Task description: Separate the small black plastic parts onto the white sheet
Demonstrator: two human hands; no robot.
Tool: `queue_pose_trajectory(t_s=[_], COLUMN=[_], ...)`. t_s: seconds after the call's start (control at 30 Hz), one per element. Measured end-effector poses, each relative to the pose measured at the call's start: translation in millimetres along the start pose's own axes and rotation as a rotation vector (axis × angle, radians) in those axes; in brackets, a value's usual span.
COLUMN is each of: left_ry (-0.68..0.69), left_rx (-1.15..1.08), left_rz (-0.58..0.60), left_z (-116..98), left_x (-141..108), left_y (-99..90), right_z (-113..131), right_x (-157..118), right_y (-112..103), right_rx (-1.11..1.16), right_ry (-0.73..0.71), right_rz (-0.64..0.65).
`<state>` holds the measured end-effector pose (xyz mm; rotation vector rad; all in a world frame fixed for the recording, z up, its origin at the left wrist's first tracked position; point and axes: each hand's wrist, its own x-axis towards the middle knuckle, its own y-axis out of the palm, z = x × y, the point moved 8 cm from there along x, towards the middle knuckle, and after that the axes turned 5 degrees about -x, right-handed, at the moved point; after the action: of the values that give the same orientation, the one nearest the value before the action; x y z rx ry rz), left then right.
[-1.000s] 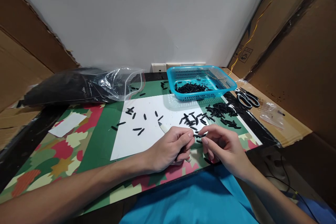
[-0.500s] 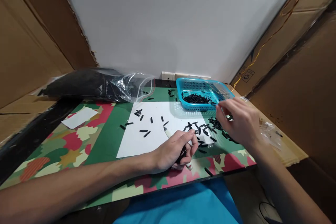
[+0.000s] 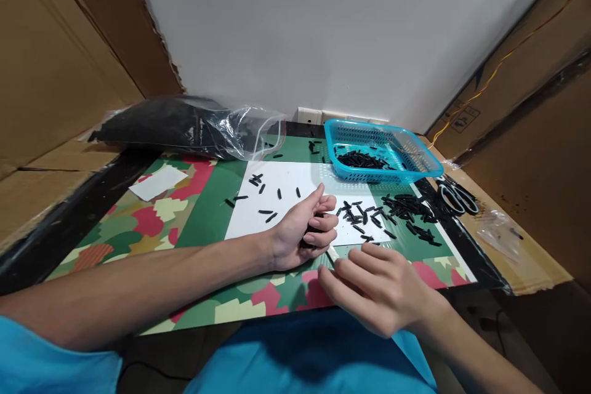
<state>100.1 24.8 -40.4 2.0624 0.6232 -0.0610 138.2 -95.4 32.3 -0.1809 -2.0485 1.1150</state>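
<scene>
My left hand (image 3: 307,228) rests palm-up over the white sheet (image 3: 249,221), fingers curled around small black pieces partly seen in the palm. My right hand (image 3: 376,286) is just below and to the right, near the table's front edge, its fingers bent together; what they hold, if anything, is hidden. A slim white object (image 3: 332,253) shows between the two hands, too covered to name. Loose black stick-like pieces (image 3: 265,212) lie scattered left of my left hand. More black pieces (image 3: 409,206) form a pile to the right.
A blue plastic basket (image 3: 388,176) holding black pieces stands at the back. Scissors (image 3: 457,197) lie on the right. A clear bag filled with black material (image 3: 161,129) lies back left, near a small white paper (image 3: 158,183). Cardboard walls (image 3: 530,135) flank the table.
My right hand has moved from beside the basket down and toward me, close to my left hand. My left hand has turned palm further up. The camera view has shifted slightly.
</scene>
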Motion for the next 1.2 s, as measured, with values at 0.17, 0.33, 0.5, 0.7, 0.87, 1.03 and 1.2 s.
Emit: queue_pose_trajectory(t_s=[0.17,0.33,0.5,0.7,0.87,1.03,1.2], left_ry=[-0.072,-0.11,-0.116,-0.086,-0.046,0.009,0.053], left_rx=[-0.045,-0.094,-0.118,-0.119,-0.144,-0.254,-0.206], left_rz=[0.028,0.036,0.096,0.103,0.06,-0.063,-0.206], left_z=[3.1,3.9,4.6,4.7,4.6,3.6,3.4], left_x=[0.6,2.6,2.9,2.8,3.1,3.4,6.0], left_y=[-2.2,-4.5,0.3,1.3,0.9,-3.5,-14.8], right_z=[6.2,8.0,11.8,15.2,11.1,-0.6,-12.8], right_x=[5.4,7.0,7.4,10.3,13.9,23.9,32.2], right_y=[14.1,13.3,11.6,14.0,17.1,18.6,19.0], right_rx=[-0.086,-0.097,-0.05,-0.029,0.003,0.006,-0.059], right_ry=[-0.045,-0.099,-0.162,-0.201,-0.173,-0.196,-0.22], right_rz=[-0.06,-0.095,-0.082,-0.045,-0.065,-0.076,-0.094])
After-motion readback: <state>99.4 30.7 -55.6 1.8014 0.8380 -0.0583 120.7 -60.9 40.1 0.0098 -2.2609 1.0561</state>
